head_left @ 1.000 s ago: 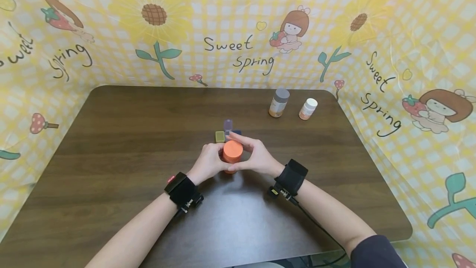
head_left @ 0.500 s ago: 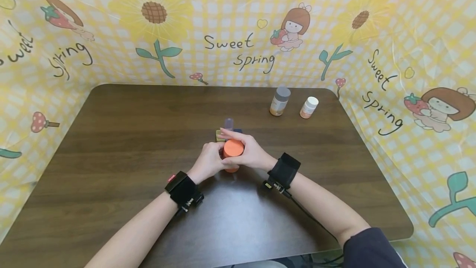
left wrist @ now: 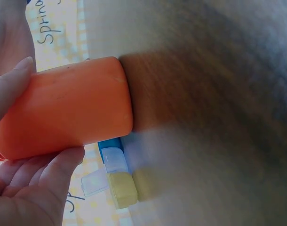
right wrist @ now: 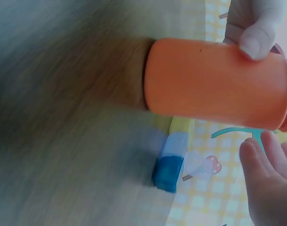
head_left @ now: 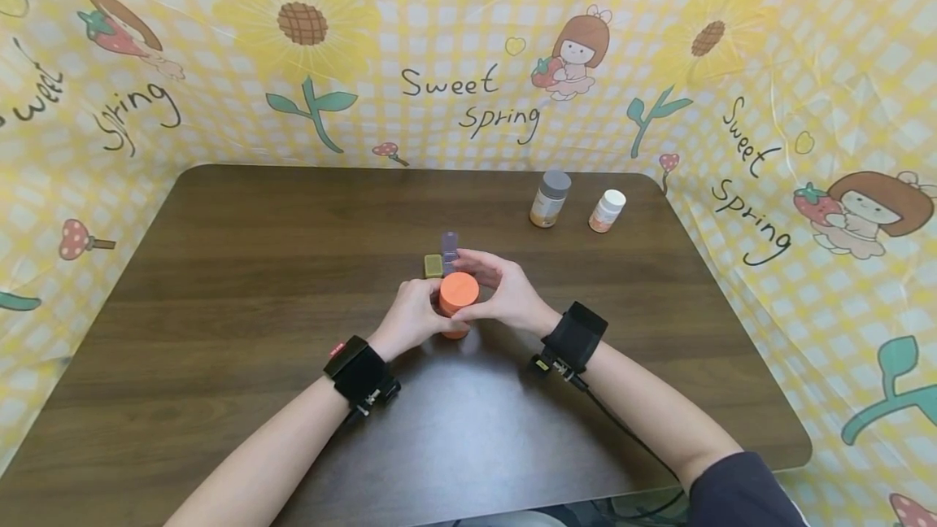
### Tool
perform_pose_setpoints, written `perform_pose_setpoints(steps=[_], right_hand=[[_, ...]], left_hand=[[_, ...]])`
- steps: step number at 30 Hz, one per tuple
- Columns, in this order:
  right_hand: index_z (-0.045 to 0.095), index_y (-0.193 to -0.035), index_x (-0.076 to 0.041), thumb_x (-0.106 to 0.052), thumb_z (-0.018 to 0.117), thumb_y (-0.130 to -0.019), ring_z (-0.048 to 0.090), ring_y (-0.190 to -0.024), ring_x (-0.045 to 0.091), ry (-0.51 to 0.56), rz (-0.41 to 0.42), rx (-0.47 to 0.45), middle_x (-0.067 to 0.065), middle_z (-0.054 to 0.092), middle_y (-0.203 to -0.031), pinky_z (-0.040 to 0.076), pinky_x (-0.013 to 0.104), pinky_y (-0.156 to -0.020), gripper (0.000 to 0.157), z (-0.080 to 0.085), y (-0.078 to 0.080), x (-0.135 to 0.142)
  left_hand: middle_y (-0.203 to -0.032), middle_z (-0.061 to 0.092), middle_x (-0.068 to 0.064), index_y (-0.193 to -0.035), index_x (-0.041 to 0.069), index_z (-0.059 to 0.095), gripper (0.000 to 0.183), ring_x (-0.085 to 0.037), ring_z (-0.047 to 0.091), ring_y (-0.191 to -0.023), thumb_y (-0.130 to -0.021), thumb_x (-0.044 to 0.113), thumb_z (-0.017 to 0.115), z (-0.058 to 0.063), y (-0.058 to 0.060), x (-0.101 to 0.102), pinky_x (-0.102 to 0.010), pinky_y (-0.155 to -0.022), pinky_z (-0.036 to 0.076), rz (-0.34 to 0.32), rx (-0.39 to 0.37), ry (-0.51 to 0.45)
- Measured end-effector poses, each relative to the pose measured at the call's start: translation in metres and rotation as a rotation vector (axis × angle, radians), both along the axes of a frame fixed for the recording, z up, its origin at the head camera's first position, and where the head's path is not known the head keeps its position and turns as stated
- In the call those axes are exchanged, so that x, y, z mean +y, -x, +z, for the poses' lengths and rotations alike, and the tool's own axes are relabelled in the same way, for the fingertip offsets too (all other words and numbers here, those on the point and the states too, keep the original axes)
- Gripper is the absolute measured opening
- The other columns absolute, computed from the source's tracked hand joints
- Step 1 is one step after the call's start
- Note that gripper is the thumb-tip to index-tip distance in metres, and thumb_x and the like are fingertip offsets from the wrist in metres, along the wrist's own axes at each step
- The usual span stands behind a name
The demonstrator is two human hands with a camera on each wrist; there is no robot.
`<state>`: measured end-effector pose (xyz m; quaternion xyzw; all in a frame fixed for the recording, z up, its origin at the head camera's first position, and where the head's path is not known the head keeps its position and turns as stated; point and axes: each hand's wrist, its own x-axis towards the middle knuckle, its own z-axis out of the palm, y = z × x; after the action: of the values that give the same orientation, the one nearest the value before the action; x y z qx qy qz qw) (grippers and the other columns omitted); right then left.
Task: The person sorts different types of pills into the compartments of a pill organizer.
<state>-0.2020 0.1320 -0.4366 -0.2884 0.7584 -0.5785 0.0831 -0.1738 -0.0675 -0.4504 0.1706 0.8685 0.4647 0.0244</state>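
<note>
An orange bottle (left wrist: 68, 108) with an orange screw cap (head_left: 459, 289) stands upright on the table. My left hand (head_left: 411, 320) grips its body, thumb on the near side and fingers on the far side. Around the cap stands my right hand (head_left: 512, 295), its thumb close to the near rim. Its fingers (right wrist: 270, 155) reach past the far side, with a gap from the bottle in the right wrist view. Behind the bottle sits a small pill box with a yellow-green compartment (head_left: 433, 266), a pale purple compartment whose lid (head_left: 450, 242) is raised, and a blue compartment (right wrist: 168, 173).
A grey-capped bottle (head_left: 550, 200) and a smaller white-capped bottle (head_left: 607, 211) stand at the back right of the brown table (head_left: 293, 242). Yellow checked cloth (head_left: 439, 39) hangs round the back and sides. A cable (head_left: 629, 446) runs from my right wrist band.
My right hand swung left over the cap half a second ago, fingers over the pill box, and has since swung back right, fingers apart. The left hand and the bottle stay put.
</note>
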Motion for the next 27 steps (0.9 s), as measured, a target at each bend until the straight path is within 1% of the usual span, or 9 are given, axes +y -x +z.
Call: perform_pose_setpoints(steps=[5, 9, 13, 16, 18, 19, 22, 25, 27], right_hand=[[0.056, -0.136, 0.004, 0.005, 0.089, -0.067, 0.066, -0.117, 0.032, 0.015, -0.074, 0.008, 0.023, 0.066, -0.125, 0.052, 0.047, -0.103, 0.076, -0.002, -0.002, 0.007], [0.059, -0.129, 0.009, 0.008, 0.087, -0.069, 0.069, -0.112, 0.027, 0.055, -0.071, 0.001, 0.026, 0.067, -0.123, 0.052, 0.05, -0.101, 0.066, -0.002, -0.005, 0.011], [0.06, -0.129, 0.01, 0.004, 0.086, -0.072, 0.069, -0.112, 0.024, 0.057, -0.042, -0.02, 0.025, 0.067, -0.127, 0.05, 0.054, -0.102, 0.063, -0.001, -0.005, 0.014], [0.058, -0.134, 0.008, -0.004, 0.088, -0.073, 0.066, -0.12, 0.028, 0.037, 0.003, -0.019, 0.022, 0.065, -0.133, 0.049, 0.05, -0.105, 0.069, -0.002, -0.006, 0.014], [0.055, -0.138, 0.006, -0.015, 0.09, -0.074, 0.062, -0.127, 0.032, 0.03, 0.043, -0.002, 0.021, 0.063, -0.138, 0.049, 0.042, -0.107, 0.076, -0.003, -0.006, 0.013], [0.054, -0.14, 0.005, -0.017, 0.091, -0.073, 0.061, -0.129, 0.033, 0.026, 0.059, 0.006, 0.021, 0.062, -0.139, 0.049, 0.038, -0.108, 0.079, -0.003, -0.006, 0.012], [0.052, -0.142, 0.004, -0.014, 0.091, -0.073, 0.058, -0.132, 0.034, 0.004, 0.086, 0.038, 0.02, 0.059, -0.143, 0.047, 0.032, -0.109, 0.081, -0.002, -0.004, 0.005], [0.052, -0.144, 0.001, -0.001, 0.088, -0.072, 0.058, -0.132, 0.03, -0.047, 0.088, 0.07, 0.018, 0.059, -0.144, 0.047, 0.031, -0.108, 0.08, 0.001, -0.002, -0.001], [0.052, -0.144, 0.0, -0.001, 0.087, -0.073, 0.058, -0.132, 0.028, -0.084, 0.096, 0.097, 0.018, 0.058, -0.145, 0.047, 0.029, -0.106, 0.079, 0.002, 0.0, -0.004]], left_hand=[[-0.113, 0.076, -0.013, -0.12, 0.003, 0.07, 0.054, -0.024, 0.069, -0.099, -0.072, 0.017, 0.091, 0.001, 0.0, 0.0, -0.044, -0.092, 0.057, -0.01, -0.051, -0.026], [-0.113, 0.076, -0.012, -0.121, 0.003, 0.069, 0.055, -0.024, 0.07, -0.1, -0.072, 0.017, 0.091, 0.001, 0.0, 0.0, -0.044, -0.093, 0.057, -0.012, -0.052, -0.022], [-0.113, 0.076, -0.012, -0.121, 0.003, 0.069, 0.055, -0.024, 0.07, -0.102, -0.072, 0.017, 0.091, 0.001, 0.0, 0.0, -0.044, -0.093, 0.057, -0.01, -0.048, -0.02], [-0.113, 0.076, -0.012, -0.121, 0.004, 0.07, 0.055, -0.024, 0.071, -0.102, -0.073, 0.018, 0.091, 0.001, 0.0, 0.0, -0.044, -0.093, 0.057, -0.009, -0.038, -0.018], [-0.113, 0.076, -0.011, -0.121, 0.004, 0.069, 0.054, -0.024, 0.071, -0.102, -0.073, 0.019, 0.091, 0.001, 0.0, -0.001, -0.044, -0.093, 0.057, -0.012, -0.028, -0.014], [-0.113, 0.076, -0.011, -0.121, 0.004, 0.07, 0.054, -0.024, 0.071, -0.101, -0.073, 0.019, 0.091, 0.0, 0.0, -0.001, -0.044, -0.092, 0.057, -0.013, -0.02, -0.01], [-0.112, 0.076, -0.011, -0.121, 0.004, 0.069, 0.053, -0.023, 0.07, -0.099, -0.074, 0.019, 0.09, 0.0, 0.0, -0.001, -0.043, -0.091, 0.057, -0.015, -0.002, 0.003], [-0.109, 0.076, -0.011, -0.119, 0.004, 0.07, 0.05, -0.022, 0.069, -0.094, -0.075, 0.019, 0.089, -0.001, 0.001, -0.001, -0.041, -0.087, 0.058, -0.009, 0.011, 0.012], [-0.107, 0.077, -0.011, -0.117, 0.004, 0.071, 0.05, -0.021, 0.069, -0.092, -0.074, 0.02, 0.09, -0.001, 0.001, -0.001, -0.039, -0.084, 0.058, -0.004, 0.011, 0.009]])
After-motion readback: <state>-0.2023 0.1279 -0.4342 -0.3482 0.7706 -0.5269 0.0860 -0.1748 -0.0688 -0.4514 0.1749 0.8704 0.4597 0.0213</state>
